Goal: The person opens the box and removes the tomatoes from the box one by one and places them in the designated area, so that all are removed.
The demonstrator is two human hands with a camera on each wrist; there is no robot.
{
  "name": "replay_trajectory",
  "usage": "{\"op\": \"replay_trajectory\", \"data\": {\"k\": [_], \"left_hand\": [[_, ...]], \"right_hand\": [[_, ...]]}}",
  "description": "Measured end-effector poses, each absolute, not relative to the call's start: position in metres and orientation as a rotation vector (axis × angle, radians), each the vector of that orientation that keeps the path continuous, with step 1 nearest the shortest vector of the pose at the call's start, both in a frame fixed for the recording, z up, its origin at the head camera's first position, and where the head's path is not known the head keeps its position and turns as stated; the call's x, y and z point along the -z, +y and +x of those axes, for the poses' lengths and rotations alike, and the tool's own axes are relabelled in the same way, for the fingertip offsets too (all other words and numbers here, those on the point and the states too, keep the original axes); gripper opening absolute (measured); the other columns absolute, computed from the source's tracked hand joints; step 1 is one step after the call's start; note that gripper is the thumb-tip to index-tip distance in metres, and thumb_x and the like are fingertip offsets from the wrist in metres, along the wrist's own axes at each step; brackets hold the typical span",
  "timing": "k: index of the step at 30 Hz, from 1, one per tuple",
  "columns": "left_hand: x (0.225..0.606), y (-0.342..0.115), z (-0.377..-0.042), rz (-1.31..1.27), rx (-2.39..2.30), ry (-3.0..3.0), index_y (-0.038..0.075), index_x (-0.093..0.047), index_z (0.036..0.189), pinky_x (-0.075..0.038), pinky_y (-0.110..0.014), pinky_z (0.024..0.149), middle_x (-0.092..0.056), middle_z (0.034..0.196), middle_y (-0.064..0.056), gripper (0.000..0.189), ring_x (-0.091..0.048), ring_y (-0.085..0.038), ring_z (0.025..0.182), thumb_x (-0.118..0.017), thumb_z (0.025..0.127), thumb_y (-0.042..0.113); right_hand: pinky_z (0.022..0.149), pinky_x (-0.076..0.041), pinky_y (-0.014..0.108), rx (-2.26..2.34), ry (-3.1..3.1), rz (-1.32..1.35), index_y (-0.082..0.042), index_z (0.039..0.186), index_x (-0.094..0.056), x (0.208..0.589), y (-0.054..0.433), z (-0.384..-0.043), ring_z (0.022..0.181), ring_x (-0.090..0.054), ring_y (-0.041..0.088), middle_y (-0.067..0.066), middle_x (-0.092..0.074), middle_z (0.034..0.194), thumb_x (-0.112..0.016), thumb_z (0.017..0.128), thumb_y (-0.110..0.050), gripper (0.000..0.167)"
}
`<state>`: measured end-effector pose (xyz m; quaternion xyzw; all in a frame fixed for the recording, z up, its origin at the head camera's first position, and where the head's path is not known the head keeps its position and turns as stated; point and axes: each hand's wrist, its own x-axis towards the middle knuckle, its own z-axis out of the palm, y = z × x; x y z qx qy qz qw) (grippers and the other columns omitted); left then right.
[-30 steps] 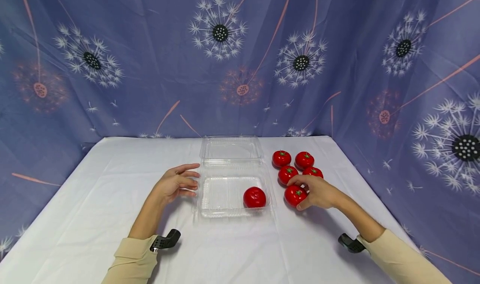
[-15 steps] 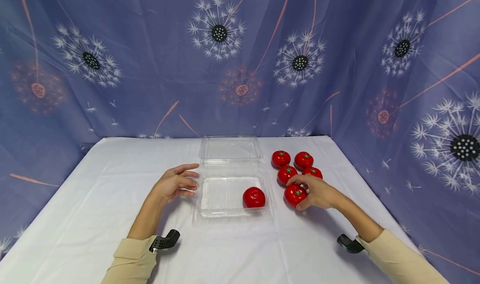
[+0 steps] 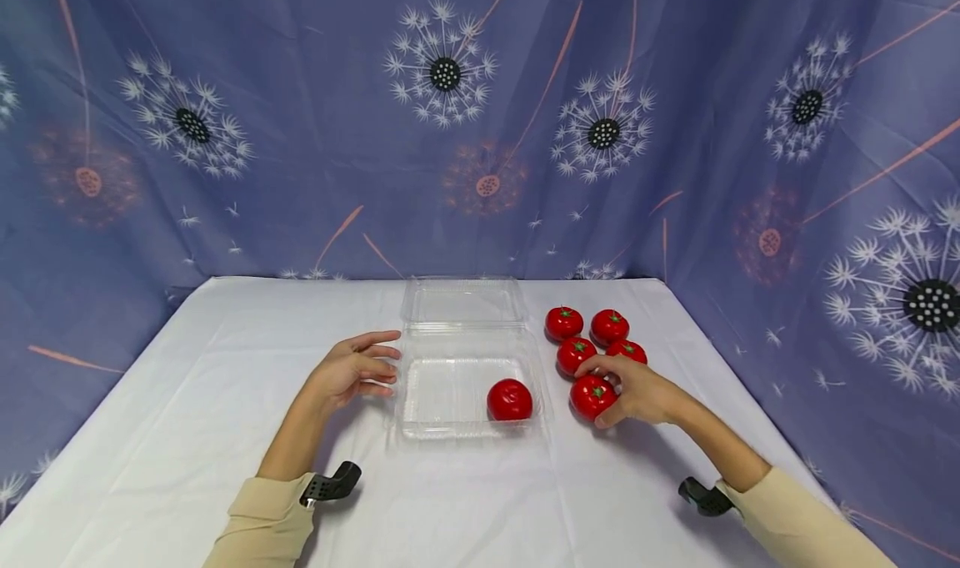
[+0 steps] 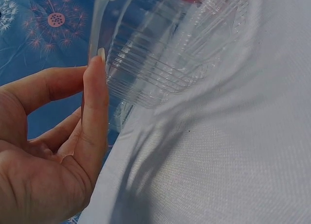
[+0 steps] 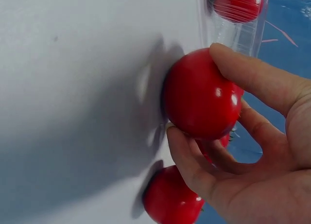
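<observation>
My right hand (image 3: pixel 633 389) grips the nearest tomato (image 3: pixel 591 398), red and glossy with a green calyx, thumb on one side and fingers on the other. In the right wrist view that tomato (image 5: pixel 201 95) is close against the white cloth. My left hand (image 3: pixel 352 370) is beside a clear plastic clamshell box (image 3: pixel 435 426), fingers loosely spread, fingertips right at its left rim. The left wrist view shows the thumb and a finger of the left hand (image 4: pixel 63 131) at the edge of the box. Inside the box, at its right end, sits a tomato (image 3: pixel 510 400) without a visible calyx.
Several more tomatoes (image 3: pixel 564 324) stand grouped behind the gripped one, right of the box. The box's lid (image 3: pixel 465 303) lies folded back toward the far table edge. A white cloth (image 3: pixel 450 510) covers the table, with a blue dandelion-print curtain (image 3: pixel 322 134) behind and at the sides.
The head view has shifted slightly, so the whole scene appears a little lower. Both hands, the box and the tomatoes keep the same places relative to each other.
</observation>
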<state>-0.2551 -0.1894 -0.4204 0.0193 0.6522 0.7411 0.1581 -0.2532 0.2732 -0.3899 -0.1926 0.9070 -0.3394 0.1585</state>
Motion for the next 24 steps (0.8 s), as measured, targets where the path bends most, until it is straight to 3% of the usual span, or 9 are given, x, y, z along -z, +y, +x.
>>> {"op": "replay_trajectory", "data": {"k": [9, 18, 24], "left_hand": [[0.419, -0.189, -0.258, 0.049, -2.124, 1.859, -0.001, -0.034, 0.156, -0.065, -0.032, 0.068, -0.060, 0.124, -0.015, 0.075, -0.069, -0.016, 0.079, -0.065, 0.087, -0.008], [0.418, -0.189, -0.258, 0.063, -2.123, 1.849, -0.001, -0.034, 0.156, -0.065, -0.033, 0.070, -0.061, 0.123, -0.015, 0.076, -0.071, -0.018, 0.081, -0.065, 0.087, -0.008], [0.420, -0.189, -0.257, 0.048, -2.110, 1.851, -0.001, -0.034, 0.156, -0.065, -0.033, 0.069, -0.061, 0.123, -0.014, 0.076, -0.070, -0.017, 0.080, -0.066, 0.087, -0.008]], "right_hand": [[0.078, -0.054, 0.034, 0.868, 2.684, -0.562, -0.011, 0.128, -0.064, 0.363, 0.274, -0.257, 0.105, -0.051, 0.034, 0.017, -0.057, 0.114, -0.091, 0.070, -0.012, 0.064], [0.079, -0.060, 0.038, 0.880, 2.732, -0.531, -0.021, 0.140, -0.056, 0.346, 0.261, -0.259, 0.118, -0.056, 0.039, 0.018, -0.058, 0.135, -0.087, 0.079, -0.029, 0.069], [0.077, -0.063, 0.039, 0.932, 2.710, -0.590, -0.025, 0.141, -0.056, 0.344, 0.239, -0.256, 0.121, -0.055, 0.039, 0.018, -0.059, 0.134, -0.088, 0.078, -0.031, 0.071]]}}
